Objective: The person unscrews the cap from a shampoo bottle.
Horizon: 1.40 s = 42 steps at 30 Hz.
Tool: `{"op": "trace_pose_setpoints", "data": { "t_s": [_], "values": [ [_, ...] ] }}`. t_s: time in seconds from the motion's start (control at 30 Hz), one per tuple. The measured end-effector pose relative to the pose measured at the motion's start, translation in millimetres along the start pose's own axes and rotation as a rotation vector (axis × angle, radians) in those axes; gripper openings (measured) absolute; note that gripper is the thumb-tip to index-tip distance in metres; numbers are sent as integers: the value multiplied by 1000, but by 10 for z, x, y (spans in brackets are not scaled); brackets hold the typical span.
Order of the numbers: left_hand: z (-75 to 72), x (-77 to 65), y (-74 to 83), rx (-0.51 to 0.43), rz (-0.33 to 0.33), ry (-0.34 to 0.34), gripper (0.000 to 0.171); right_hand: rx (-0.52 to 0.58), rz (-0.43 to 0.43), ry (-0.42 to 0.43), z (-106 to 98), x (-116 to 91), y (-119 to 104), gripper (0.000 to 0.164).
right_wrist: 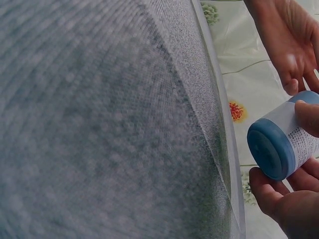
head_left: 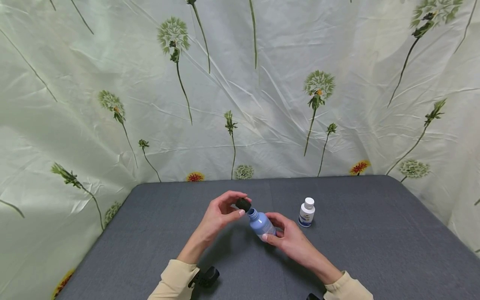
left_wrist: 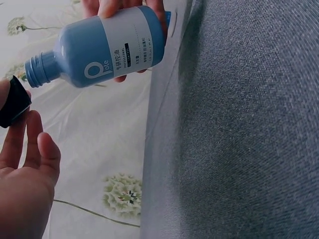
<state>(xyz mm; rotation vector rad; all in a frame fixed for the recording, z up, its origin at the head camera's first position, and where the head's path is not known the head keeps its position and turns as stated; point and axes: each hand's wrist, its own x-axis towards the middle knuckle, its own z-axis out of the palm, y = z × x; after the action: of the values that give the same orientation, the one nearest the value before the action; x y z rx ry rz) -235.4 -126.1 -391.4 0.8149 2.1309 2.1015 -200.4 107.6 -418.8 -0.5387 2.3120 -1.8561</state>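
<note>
My right hand point(head_left: 290, 237) grips a blue bottle point(head_left: 261, 223) round its body and holds it tilted, its neck toward the left hand. In the left wrist view the bottle's threaded neck point(left_wrist: 41, 68) is bare, and a pale label with a large letter P wraps its side. My left hand point(head_left: 220, 213) pinches a black cap point(head_left: 243, 204) between thumb and fingers, just off the bottle's mouth. The right wrist view shows the bottle's blue base point(right_wrist: 266, 149), with fingers on both sides of the body.
A small white bottle point(head_left: 306, 212) with a white cap stands upright on the grey cloth-covered table point(head_left: 360, 241), right of my right hand. Behind the table hangs a pale curtain point(head_left: 270, 104) printed with dandelions. A black wrist device point(head_left: 208, 277) sits by the left sleeve.
</note>
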Motion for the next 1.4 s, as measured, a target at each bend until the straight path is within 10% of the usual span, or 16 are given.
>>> {"op": "trace_pose_setpoints", "data": {
  "t_s": [0.9, 1.4],
  "values": [
    [-59, -13, -25, -54, -95, 71, 34, -25, 14, 38, 3, 7, -4, 53],
    [-88, -12, -54, -57, -102, -30, 41, 13, 1, 45, -26, -10, -46, 56]
  ]
}}
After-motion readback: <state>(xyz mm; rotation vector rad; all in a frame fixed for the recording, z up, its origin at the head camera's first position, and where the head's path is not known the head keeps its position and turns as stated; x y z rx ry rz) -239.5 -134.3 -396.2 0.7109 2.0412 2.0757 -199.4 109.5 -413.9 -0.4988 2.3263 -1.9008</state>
